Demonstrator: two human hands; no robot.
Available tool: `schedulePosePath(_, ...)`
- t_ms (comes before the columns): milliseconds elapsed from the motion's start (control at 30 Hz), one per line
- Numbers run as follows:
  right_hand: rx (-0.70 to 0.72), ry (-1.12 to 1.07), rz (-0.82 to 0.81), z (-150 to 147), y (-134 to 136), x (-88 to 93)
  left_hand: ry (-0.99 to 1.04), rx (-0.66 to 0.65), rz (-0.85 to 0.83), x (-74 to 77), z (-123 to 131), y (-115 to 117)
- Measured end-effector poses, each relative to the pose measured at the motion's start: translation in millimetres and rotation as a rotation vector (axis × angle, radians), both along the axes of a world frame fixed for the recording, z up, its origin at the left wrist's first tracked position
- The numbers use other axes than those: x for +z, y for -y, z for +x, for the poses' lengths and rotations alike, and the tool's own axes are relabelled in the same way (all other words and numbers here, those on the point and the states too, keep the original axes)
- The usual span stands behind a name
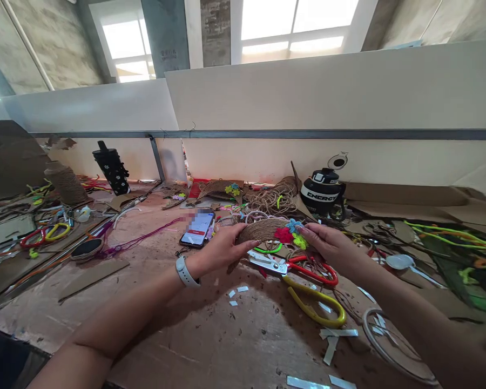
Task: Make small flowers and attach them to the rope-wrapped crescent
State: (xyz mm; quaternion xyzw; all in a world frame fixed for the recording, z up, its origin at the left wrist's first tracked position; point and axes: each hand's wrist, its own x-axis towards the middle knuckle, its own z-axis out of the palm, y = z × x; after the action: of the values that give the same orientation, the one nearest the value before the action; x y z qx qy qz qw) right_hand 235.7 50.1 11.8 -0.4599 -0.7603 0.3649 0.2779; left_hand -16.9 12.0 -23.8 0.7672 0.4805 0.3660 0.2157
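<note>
Between my two hands is a curved band wrapped in brown twine (261, 231), held just above the tabletop. My left hand (227, 246) grips its left end, thumb along the front. At the other end, the fingers of my right hand (322, 240) pinch the band beside its small knitted-looking flowers: a red flower (284, 235), a blue flower (294, 225) and a yellow-green flower (300, 241). Directly below lies a pair of scissors (273, 265) with one red and one yellow handle. Part of a bright green loop (269, 249) shows under the band.
A phone (197, 227) lies behind my left hand. Heaped twine (273, 197) and a black jug (323, 192) stand at the back. White strips (330, 346) and a clear ring (383, 346) lie at front right. A black tumbler (111, 168) and twine spool (66, 183) stand left.
</note>
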Motion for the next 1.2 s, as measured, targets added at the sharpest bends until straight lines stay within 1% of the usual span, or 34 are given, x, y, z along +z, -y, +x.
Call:
schedulePosePath(133,-0.024,-0.074,-0.047,-2,1,-0.4,0.058,-0.002,-0.039,-0.9,-2,-3)
schedulePosePath(233,-0.014,-0.082,-0.057,-5,5,-0.8,0.101,-0.050,-0.077,-3.7,-2,-5)
schedulePosePath(367,0.056,-0.012,-0.013,-6,9,-0.7,0.138,-0.088,-0.090,-3.0,1,-3)
schedulePosePath(467,0.065,0.064,0.050,-4,8,-0.3,0.116,-0.085,-0.081,-0.4,3,1)
schedulePosePath(533,0.072,0.064,0.050,-3,7,-0.2,0.086,-0.064,-0.062,0.4,4,3)
schedulePosePath(600,0.084,0.020,-0.007,-3,5,0.0,0.058,-0.045,-0.034,0.7,6,6)
schedulePosePath(667,0.087,-0.024,-0.100,-3,4,0.5,0.033,-0.037,0.000,2.4,9,8)
schedulePosePath(733,0.075,-0.020,-0.186,-4,4,0.6,0.005,-0.064,0.009,7.1,9,9)
schedulePosePath(767,0.073,-0.006,-0.204,-3,4,0.2,-0.021,-0.091,0.000,10.6,6,8)
schedulePosePath(800,0.087,0.009,-0.223,-3,3,-0.7,-0.061,-0.117,-0.025,14.3,1,5)
schedulePosePath(833,0.087,0.011,-0.237,-2,1,-2.0,-0.108,-0.115,-0.064,17.7,-6,2)
schedulePosePath(867,0.070,-0.001,-0.244,0,-1,-3.5,-0.138,-0.072,-0.095,20.3,-17,-2)
schedulePosePath(900,0.041,-0.021,-0.242,1,-3,-5.1,-0.178,0.006,-0.078,21.2,-30,-7)
schedulePosePath(967,-0.019,-0.044,-0.248,4,-7,-7.6,-0.340,0.185,-0.014,17.0,-60,-16)
schedulePosePath(1000,-0.040,-0.050,-0.252,4,-8,-8.0,-0.462,0.191,-0.017,12.4,-75,-20)
schedulePosePath(1033,-0.056,-0.050,-0.256,5,-9,-7.9,-0.569,0.174,-0.059,7.0,-89,-23)
schedulePosePath(1067,-0.061,-0.047,-0.264,4,-9,-7.3,-0.625,0.173,-0.108,2.1,-100,-24)
schedulePosePath(1133,-0.064,-0.024,-0.267,3,-7,-5.3,-0.628,0.185,-0.139,-2.5,-115,-25)
schedulePosePath(1167,-0.080,-0.011,-0.218,2,-6,-4.4,-0.595,0.191,-0.114,-1.3,-119,-25)
schedulePosePath(1200,-0.092,0.004,-0.161,1,-5,-3.7,-0.546,0.229,-0.054,1.9,-121,-24)
